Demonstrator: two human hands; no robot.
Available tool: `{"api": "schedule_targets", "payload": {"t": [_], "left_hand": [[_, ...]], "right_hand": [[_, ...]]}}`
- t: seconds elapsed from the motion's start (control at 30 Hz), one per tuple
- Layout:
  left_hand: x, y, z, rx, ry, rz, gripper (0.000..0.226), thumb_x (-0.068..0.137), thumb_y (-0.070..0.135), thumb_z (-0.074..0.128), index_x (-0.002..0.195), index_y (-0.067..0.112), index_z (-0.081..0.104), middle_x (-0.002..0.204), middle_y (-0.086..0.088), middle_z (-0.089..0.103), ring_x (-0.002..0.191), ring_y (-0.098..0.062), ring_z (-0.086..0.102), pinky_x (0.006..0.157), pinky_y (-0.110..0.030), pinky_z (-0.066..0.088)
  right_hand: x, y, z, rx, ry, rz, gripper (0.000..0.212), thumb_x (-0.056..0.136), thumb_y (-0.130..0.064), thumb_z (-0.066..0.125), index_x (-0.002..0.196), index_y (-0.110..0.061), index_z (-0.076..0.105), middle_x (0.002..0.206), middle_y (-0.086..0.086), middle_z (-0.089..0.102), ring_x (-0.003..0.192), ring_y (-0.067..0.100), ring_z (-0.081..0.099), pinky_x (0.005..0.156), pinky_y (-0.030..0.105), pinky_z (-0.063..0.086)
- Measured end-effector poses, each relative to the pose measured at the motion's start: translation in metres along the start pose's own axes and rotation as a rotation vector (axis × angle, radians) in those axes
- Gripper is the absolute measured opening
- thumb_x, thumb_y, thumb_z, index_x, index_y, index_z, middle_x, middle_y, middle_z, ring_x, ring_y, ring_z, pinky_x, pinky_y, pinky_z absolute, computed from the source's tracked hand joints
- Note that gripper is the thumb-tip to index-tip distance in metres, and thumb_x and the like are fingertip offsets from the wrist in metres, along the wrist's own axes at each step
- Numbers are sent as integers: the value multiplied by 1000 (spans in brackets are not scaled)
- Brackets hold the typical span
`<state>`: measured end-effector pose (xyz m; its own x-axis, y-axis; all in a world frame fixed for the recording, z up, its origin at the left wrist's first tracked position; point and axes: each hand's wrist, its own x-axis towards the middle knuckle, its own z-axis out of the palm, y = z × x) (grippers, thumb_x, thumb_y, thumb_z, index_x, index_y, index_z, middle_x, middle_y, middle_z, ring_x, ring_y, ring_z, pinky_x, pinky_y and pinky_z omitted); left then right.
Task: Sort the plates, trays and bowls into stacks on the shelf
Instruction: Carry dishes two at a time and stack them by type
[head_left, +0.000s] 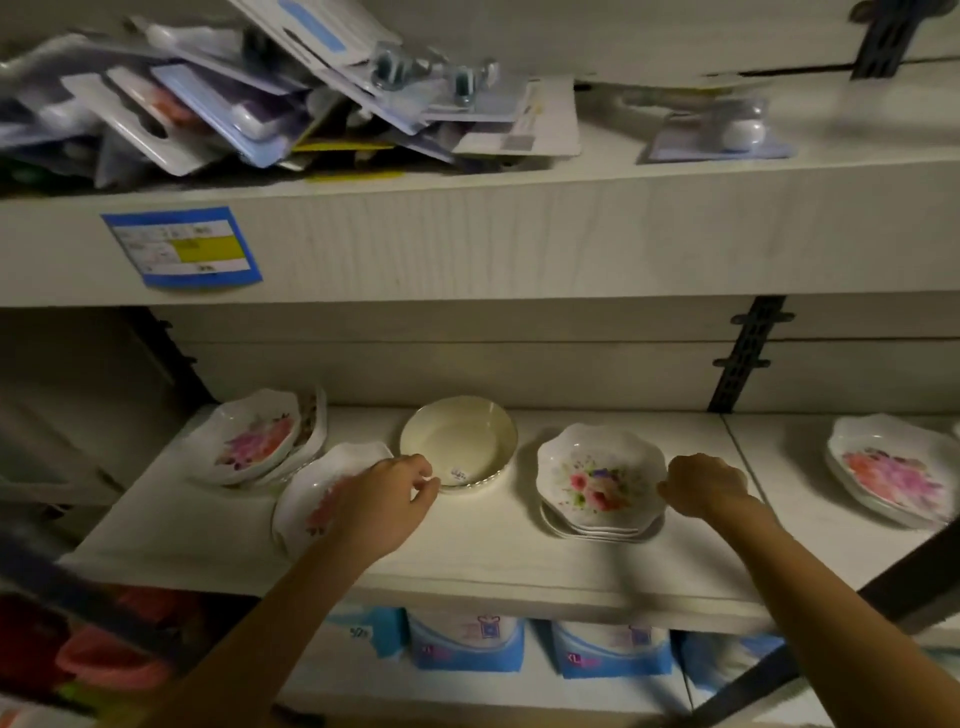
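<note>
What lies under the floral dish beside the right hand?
Under the floral dish by the right hand, rims of more scalloped dishes show, stacked on the shelf. Their insides are covered.

Both arms fwd; L grip (384, 499) fingers curled, R grip (706, 486) curled too.

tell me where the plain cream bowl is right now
In the head view the plain cream bowl sits on the middle shelf, left of centre, between the floral plate under the left hand and the stack of floral plates to its right.
</note>
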<state>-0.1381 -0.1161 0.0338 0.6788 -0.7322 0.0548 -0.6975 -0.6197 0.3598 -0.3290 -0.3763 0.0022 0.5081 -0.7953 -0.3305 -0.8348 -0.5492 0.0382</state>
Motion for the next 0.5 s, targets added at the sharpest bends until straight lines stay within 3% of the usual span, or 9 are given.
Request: {"api": "schedule_targets", "payload": {"t": [0.13,0.27,0.33,0.43,0.5], "left_hand": [[19,-23,-3,-11,34,11,25,90,32,49,99,15,65,94,-3,72,83,-18,64,76,-32,52],[45,-40,1,56,-11,28,29,89,33,49,90,9,66,87,-8,71,83,-25,64,76,-33,48],[63,-48,5,103,-55,5,32,90,33,47,93,6,63,95,-14,69,93,-30,61,79,-34,45],[90,-56,14,167,-84,-70,38,91,31,44,110,1,57,116,-19,62,110,-33,54,92,-37,42],[105,-58,20,211,-139,-115,42,92,34,41,120,4,52,126,-17,57,118,-32,51,98,-37,39]], "right_hand": [[1,5,-16,170,-64,-6,27,95,-29,42,86,-11,62,91,6,61,81,18,56,69,25,42],[-14,6,-28,278,-10,24,36,97,-28,39,67,-13,52,73,2,55,68,14,50,61,23,40],[-26,7,-31,333,0,63,34,98,-29,40,71,-13,55,74,1,56,72,15,54,68,26,45],[-49,9,-33,458,19,129,29,97,-25,42,95,-6,64,93,11,65,89,24,62,80,34,50],[-65,9,-35,533,49,152,30,96,-22,43,99,-2,65,98,16,67,93,28,62,86,39,50]]}}
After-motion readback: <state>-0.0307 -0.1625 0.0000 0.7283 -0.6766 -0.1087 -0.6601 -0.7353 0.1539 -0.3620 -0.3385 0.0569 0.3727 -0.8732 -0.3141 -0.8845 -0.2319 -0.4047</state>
